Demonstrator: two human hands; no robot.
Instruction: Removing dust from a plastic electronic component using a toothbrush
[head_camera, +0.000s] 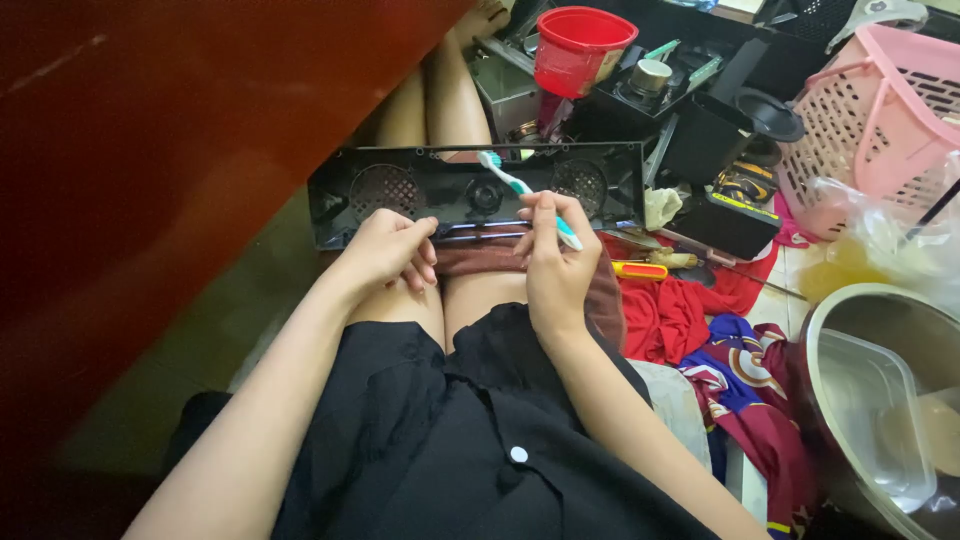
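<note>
Seated on the floor, legs stretched forward, black shirt and dark shorts in the lower view. Across the thighs, a long black plastic panel lying crosswise, inner side up, with two round perforated grilles toward its ends and a small round fitting at the middle. Left hand curled over the panel's near edge, fingers folded down on the rim, gripping it. Right hand closed around the handle of a teal-and-white toothbrush, pinched between thumb and fingers; brush head pointing away, bristles resting against the panel just right of the central fitting. Under the panel's near edge, a brownish cloth on the lap. Just right of the right hand, a screwdriver with a yellow-and-red handle lying on a red cloth. Farther right, a patterned maroon-and-blue garment, then a metal pot with a clear plastic container inside. Beyond the panel, a red plastic cup among dark electronic parts; at upper right, a pink plastic basket. At left, a dark red surface filling the view.
</note>
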